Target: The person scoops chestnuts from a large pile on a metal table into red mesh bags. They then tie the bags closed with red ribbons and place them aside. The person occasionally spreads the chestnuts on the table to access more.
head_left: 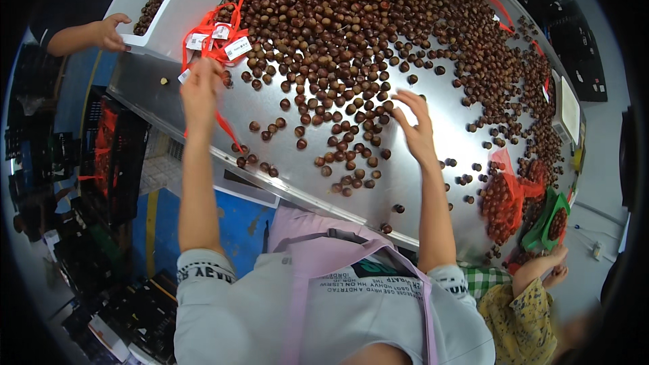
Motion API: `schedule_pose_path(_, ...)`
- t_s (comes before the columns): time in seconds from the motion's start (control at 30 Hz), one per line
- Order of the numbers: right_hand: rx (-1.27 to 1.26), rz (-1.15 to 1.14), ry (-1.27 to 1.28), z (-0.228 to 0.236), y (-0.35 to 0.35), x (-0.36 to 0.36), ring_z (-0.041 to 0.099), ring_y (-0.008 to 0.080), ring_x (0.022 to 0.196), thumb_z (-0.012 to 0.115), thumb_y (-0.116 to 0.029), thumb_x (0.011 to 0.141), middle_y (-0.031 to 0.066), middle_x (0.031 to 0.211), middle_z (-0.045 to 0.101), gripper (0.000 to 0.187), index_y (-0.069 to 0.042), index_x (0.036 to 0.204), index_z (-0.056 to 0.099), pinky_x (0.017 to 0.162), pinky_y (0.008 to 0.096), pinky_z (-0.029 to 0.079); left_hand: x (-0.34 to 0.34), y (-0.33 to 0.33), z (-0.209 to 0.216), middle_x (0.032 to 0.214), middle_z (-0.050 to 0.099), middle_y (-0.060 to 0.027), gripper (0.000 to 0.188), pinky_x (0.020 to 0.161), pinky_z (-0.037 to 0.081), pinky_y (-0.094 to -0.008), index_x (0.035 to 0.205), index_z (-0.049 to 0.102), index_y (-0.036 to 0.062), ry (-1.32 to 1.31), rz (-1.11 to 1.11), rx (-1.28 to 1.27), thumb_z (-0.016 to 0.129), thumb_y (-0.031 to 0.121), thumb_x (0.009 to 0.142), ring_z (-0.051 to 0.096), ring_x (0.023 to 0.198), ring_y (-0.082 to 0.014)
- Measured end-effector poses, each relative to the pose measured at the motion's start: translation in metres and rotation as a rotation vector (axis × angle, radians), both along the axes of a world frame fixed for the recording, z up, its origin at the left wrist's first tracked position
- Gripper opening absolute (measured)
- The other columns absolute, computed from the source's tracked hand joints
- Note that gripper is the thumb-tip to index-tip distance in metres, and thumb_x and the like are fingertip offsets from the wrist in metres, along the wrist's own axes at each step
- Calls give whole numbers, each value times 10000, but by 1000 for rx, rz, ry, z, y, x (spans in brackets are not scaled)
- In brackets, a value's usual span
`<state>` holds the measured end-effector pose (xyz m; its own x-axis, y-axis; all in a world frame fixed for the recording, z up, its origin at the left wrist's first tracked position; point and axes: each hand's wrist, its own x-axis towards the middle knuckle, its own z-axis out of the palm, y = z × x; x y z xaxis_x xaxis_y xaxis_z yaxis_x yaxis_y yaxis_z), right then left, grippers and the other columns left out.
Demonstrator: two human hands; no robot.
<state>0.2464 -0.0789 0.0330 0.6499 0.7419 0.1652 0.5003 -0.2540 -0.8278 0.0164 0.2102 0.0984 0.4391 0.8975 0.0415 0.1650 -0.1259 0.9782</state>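
Observation:
Loose brown chestnuts (324,34) lie heaped on a metal table (433,91), thinning out toward the near edge. At the left, my left hand (201,88) is closed at a bunch of red straps (240,10) with white tags (238,48). Its fingers are slightly blurred and seem to pinch a red strap (230,132), which hangs below the hand toward the table edge. My right hand (416,125) reaches in with thumb and fingers spread, beside the scattered chestnuts, with nothing in its grip.
On the far left another person's hand (108,32) touches a white bin (172,7) of chestnuts. To the right are red net bags (500,206) filled with chestnuts, a green bag (541,230) near another person's hands (551,263), and a white-topped device (568,105). Black crates (111,162) stand lower left.

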Motion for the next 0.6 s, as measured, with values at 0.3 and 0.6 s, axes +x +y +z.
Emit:
schedule_pose_path(0.3,-356,102,-621,-66,92,-19,315,208,1266,505,-372,860,-24,1311,431,331,-300,1182,532,1040,536,159,-28,151,-59,903,575,-165,264,790,404,-421,998,585,14,793,135,767,535,222,842,531,903,-326)
schedule_pose_path(0.6,-814,-295,-498,-62,-19,-20,217,247,1324,384,-390,907,-14,1413,304,449,-250,1334,380,1074,510,98,53,33,-103,1349,365,-159,561,1044,214,-459,1290,392,44,573,-411,929,572,263,805,293,1278,-333)
